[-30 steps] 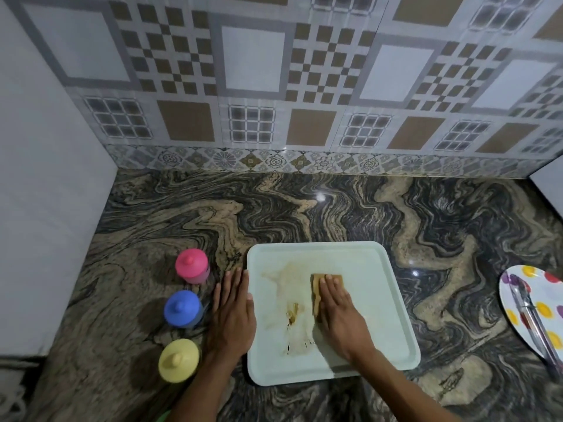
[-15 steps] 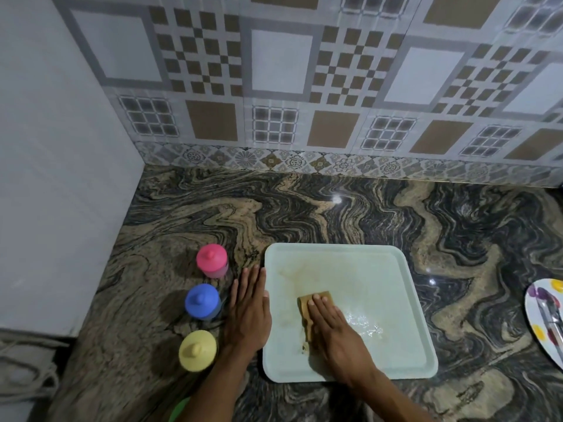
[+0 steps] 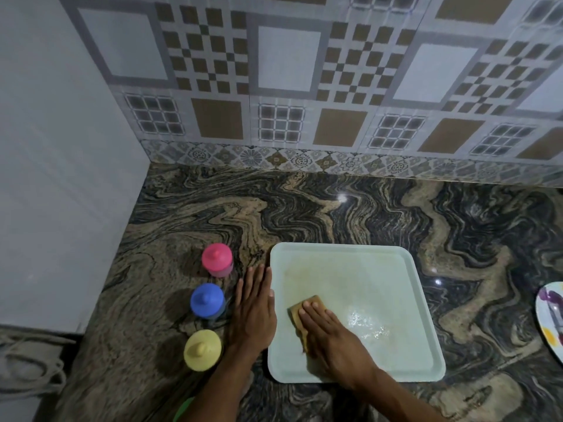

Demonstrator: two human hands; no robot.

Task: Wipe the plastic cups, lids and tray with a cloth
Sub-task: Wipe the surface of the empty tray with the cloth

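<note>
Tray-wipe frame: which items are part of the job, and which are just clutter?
Job: tray, brown cloth pressed by right hand, left hand at tray edge, pink lidded cup, blue lidded cup, yellow lidded cup.
Lying about: spotted plate at right edge, grey cord lower left.

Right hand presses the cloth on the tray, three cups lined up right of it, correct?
No: the head view shows the pink cup, blue cup and yellow cup left of the tray. The right hand does press the cloth on it.

Right hand (image 3: 332, 336) presses a cloth (image 3: 300, 315) flat on the tray (image 3: 365, 269).
</note>
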